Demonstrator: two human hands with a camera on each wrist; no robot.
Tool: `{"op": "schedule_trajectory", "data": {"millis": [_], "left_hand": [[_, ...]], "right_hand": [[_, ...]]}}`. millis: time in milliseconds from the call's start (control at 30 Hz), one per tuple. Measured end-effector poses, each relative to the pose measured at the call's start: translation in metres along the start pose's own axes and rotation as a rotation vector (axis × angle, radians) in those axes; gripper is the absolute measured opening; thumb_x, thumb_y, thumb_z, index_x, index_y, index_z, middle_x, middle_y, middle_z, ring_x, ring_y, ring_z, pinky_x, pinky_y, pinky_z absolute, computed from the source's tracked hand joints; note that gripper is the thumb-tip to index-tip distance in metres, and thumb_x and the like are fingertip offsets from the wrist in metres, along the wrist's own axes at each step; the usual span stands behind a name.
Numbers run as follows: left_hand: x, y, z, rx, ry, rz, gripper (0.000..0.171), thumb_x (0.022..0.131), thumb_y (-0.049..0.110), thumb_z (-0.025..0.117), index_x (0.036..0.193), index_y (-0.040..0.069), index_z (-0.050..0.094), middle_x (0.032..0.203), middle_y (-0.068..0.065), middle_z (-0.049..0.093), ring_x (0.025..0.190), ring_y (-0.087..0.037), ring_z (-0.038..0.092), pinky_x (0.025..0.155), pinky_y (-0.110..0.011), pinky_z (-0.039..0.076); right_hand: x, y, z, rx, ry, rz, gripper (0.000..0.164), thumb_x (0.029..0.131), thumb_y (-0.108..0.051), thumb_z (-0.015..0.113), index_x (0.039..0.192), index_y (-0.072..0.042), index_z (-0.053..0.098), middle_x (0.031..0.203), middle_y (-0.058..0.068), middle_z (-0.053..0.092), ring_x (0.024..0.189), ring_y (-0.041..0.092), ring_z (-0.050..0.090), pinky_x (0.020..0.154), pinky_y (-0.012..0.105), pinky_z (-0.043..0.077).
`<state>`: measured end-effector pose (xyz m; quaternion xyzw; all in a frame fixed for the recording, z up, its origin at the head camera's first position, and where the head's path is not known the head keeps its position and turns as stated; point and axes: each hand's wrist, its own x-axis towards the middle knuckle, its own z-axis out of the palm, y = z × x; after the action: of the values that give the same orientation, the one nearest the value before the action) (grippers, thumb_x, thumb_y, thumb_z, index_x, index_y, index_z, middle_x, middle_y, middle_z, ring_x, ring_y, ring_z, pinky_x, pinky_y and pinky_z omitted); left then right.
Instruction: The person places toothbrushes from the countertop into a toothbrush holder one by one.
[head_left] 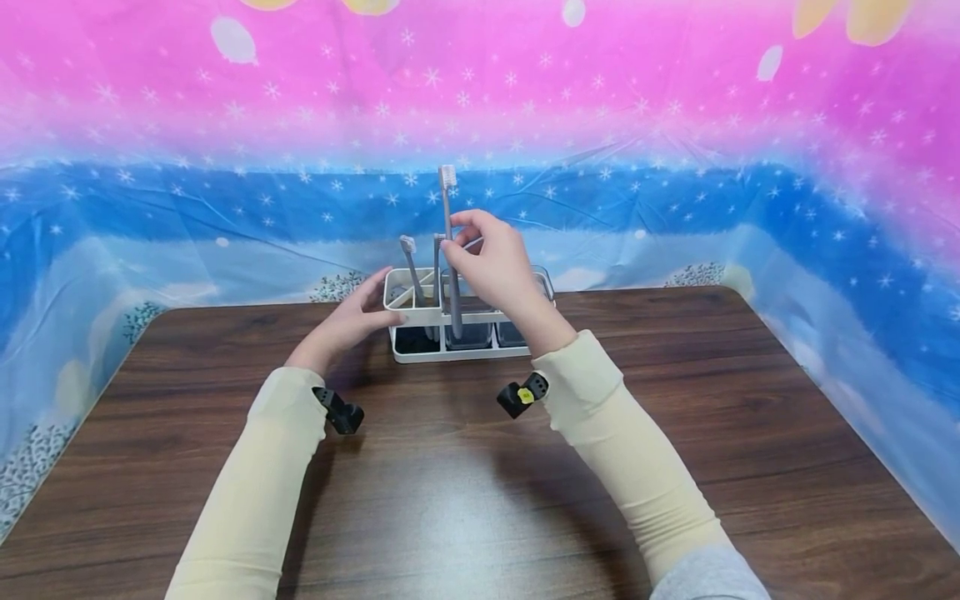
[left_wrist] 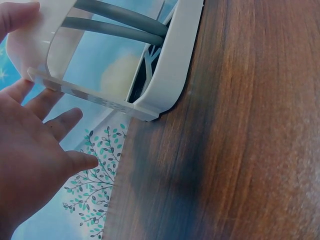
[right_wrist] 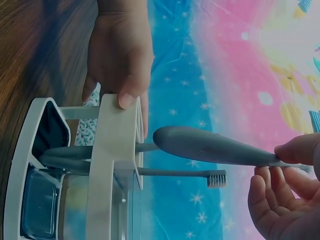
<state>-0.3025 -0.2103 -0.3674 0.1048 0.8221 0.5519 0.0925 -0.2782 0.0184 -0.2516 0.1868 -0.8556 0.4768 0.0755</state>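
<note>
A white toothbrush holder (head_left: pixel 418 317) stands near the far side of the table. My left hand (head_left: pixel 347 323) grips its left end, thumb on the front of the upper rim and fingers round the side. My right hand (head_left: pixel 495 258) pinches a grey toothbrush (right_wrist: pixel 210 146) between thumb and fingers. This brush is upright, bristles up, with its handle end in front of the holder's upper rim in the head view. In the right wrist view, the handle end is above the holder. Two other grey toothbrushes (head_left: pixel 414 275) (right_wrist: pixel 172 172) stand in the holder's left part.
Dark trays (head_left: pixel 468 336) sit in the holder's base, and a clear cup-like part (head_left: pixel 545 282) shows at its right end. A brown wood-grain table (head_left: pixel 420 467) lies under the arms. Patterned cloth (head_left: pixel 285 200) hangs behind and at the sides.
</note>
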Motion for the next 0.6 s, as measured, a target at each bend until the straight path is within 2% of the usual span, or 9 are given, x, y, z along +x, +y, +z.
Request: {"op": "schedule_trajectory", "data": {"millis": [400, 600], "left_hand": [[-0.005, 0.013, 0.001, -0.042, -0.017, -0.04, 0.089, 0.088, 0.017, 0.063, 0.157, 0.015, 0.007, 0.161, -0.014, 0.007, 0.148, -0.033, 0.008, 0.117, -0.056, 0.01], [-0.002, 0.004, 0.0, -0.039, -0.008, -0.022, 0.09, 0.088, 0.021, 0.064, 0.157, 0.02, 0.007, 0.162, -0.01, 0.01, 0.148, -0.029, 0.011, 0.117, -0.054, 0.012]], "right_hand": [[0.002, -0.005, 0.003, 0.036, 0.068, -0.03, 0.034, 0.094, -0.019, 0.062, 0.125, -0.006, 0.059, 0.095, 0.006, 0.063, 0.085, 0.02, 0.063, 0.069, 0.03, 0.053], [0.003, -0.008, 0.004, 0.055, 0.09, -0.041, 0.034, 0.094, -0.019, 0.062, 0.125, -0.006, 0.059, 0.097, 0.006, 0.063, 0.086, 0.019, 0.063, 0.071, 0.031, 0.052]]}}
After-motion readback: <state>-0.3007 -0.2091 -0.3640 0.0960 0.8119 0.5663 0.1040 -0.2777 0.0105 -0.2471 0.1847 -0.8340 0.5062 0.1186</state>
